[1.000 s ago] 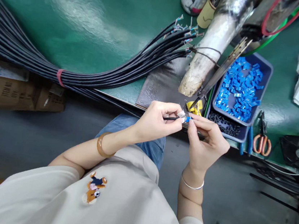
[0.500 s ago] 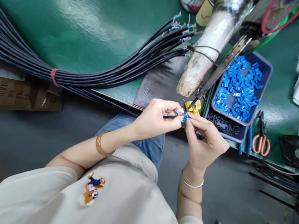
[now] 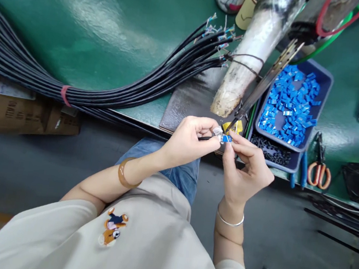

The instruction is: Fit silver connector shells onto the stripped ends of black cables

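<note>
My left hand [image 3: 193, 139] is closed on the end of a black cable [image 3: 204, 138], holding it between thumb and fingers. At the cable's end sits a small blue circuit board [image 3: 226, 138], pinched at its right side by my right hand [image 3: 244, 164]. Whether the wires are joined to the board is too small to tell. Just behind my fingertips are a yellow piece [image 3: 234, 127] and the tip of a soldering iron [image 3: 233, 123], held in a metal stand [image 3: 267, 82].
A bundle of black cables [image 3: 121, 97] with stripped ends lies across the green table [image 3: 114, 26]. To the right are a bin [image 3: 326, 93] of blue boards, a lower bin [image 3: 288, 167] of small black parts and orange-handled cutters [image 3: 318, 173]. A silvery duct [image 3: 243, 68] hangs over the mat [image 3: 183, 104].
The view has shifted slightly. More of the blue board shows between my hands, as my right fingers have moved a little along its right side.
</note>
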`<state>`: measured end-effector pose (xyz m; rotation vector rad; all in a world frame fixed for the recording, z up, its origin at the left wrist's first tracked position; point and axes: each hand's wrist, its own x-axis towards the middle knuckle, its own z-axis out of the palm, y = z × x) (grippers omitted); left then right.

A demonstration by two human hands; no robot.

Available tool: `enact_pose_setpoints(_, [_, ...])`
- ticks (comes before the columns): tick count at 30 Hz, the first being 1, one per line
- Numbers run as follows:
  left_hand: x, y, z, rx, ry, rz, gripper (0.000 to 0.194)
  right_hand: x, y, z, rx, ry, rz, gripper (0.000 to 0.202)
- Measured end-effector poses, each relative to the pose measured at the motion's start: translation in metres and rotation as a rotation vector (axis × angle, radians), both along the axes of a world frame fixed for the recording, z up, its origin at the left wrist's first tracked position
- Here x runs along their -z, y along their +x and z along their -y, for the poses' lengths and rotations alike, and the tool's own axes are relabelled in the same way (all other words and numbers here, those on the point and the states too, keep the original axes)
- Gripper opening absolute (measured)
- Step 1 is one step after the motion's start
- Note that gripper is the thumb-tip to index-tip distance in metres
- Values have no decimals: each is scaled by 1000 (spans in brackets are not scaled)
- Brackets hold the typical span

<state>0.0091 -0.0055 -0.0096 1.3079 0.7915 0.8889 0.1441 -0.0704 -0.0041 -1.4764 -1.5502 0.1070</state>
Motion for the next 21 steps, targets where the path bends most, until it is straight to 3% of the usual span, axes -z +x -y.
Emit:
enact_pose_setpoints(11, [1, 5, -1, -79, 75, -40, 13, -6, 1, -6, -22, 51, 81, 12])
enact_pose_setpoints(21, [2, 1, -3, -12, 30, -27, 13, -4, 1, -3, -29, 55, 148, 12])
